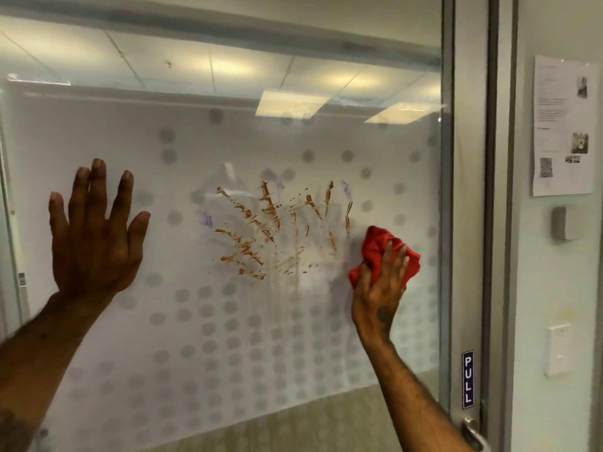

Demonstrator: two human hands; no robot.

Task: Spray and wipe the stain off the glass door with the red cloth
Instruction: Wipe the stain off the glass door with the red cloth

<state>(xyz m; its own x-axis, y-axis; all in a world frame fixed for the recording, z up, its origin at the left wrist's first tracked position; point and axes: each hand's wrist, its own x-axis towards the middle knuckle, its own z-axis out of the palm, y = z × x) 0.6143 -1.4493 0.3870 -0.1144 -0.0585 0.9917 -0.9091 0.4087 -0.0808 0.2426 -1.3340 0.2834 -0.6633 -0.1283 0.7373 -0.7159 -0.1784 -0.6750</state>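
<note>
Both forearms are raised toward the glass door (228,321), entering from the bottom corners of the view. At the left, the left hand (94,236) is spread flat with fingers fully splayed and holds nothing; whether the palm presses the pane or hovers just off it cannot be told. At the right, the right hand (381,288) is closed over the bunched red cloth (378,249), which is pressed to the glass near the door's right frame (470,223).

A brown stain (274,230) is smeared in streaks across the middle of the pane, between the two hands, with the cloth at its lower right edge. Faint vertical runs below the streaks suggest that liquid has already been applied, so the spray step is judged complete; no spray bottle is visible. Wiping is judged barely begun: most of the stain remains, along with faint purple marks (206,220) at its margins. Remaining work is judged to consist of repeated passes across the full smeared area.
</note>
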